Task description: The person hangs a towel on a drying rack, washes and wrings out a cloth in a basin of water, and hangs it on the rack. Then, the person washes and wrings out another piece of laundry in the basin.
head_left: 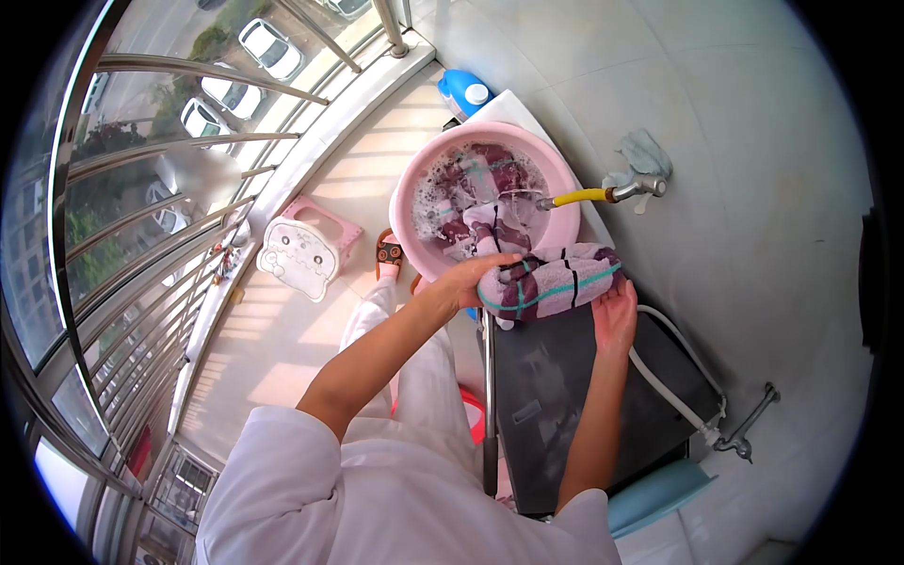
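A wet-looking plaid cloth (551, 285), lilac and plum with teal and black lines, is bunched in a thick roll between my hands. My left hand (476, 280) grips its left end, the thumb lying on top. At the right end, my right hand (615, 315) holds the cloth with its palm turned up and fingers at the edge. From the roll the fabric runs down into a round pink basin (407, 212), where more of it lies in foamy water. A yellow hose (579, 197) with a nozzle points over the basin, and a thin stream comes out.
The hose joins a wall tap (648, 186) with a grey rag on it. A dark-topped appliance (556, 405) stands below my right arm, beside a white hose (659, 381). A blue jug (459, 91) stands behind the basin. A pink stool (301, 254) is left, near the window railing (202, 141).
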`<action>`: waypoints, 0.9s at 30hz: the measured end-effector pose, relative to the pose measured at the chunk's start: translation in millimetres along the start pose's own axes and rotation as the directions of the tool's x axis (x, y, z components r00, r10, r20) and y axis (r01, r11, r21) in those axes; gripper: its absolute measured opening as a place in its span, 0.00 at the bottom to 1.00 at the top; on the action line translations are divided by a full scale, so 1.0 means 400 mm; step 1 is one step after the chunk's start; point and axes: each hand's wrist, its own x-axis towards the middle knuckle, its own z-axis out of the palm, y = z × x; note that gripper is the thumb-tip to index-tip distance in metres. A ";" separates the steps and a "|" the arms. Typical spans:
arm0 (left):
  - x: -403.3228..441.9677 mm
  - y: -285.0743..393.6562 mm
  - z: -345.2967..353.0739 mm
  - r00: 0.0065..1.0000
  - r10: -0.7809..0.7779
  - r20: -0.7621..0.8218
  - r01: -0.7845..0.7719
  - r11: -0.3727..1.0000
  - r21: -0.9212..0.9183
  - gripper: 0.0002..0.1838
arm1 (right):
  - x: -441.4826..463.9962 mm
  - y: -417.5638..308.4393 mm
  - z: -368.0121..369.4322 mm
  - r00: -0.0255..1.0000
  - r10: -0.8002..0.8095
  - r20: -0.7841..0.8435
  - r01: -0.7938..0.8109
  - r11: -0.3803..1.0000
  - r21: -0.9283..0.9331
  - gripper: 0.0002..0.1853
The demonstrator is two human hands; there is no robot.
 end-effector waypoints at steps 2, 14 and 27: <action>0.023 -0.021 0.026 0.998 0.058 -0.026 -0.060 0.990 -0.125 0.22 | 0.130 0.119 -0.039 0.994 0.090 0.059 -0.093 0.994 0.054 0.25; -0.066 -0.124 -0.017 0.959 0.283 -0.010 -0.237 0.784 -0.573 0.32 | 0.087 0.440 0.177 0.923 0.178 0.341 -0.332 0.817 0.472 0.20; -0.025 0.006 -0.069 0.968 0.242 -0.058 -0.138 0.716 0.685 0.43 | 0.343 0.346 0.111 0.932 0.362 -0.030 -0.324 0.791 -0.519 0.25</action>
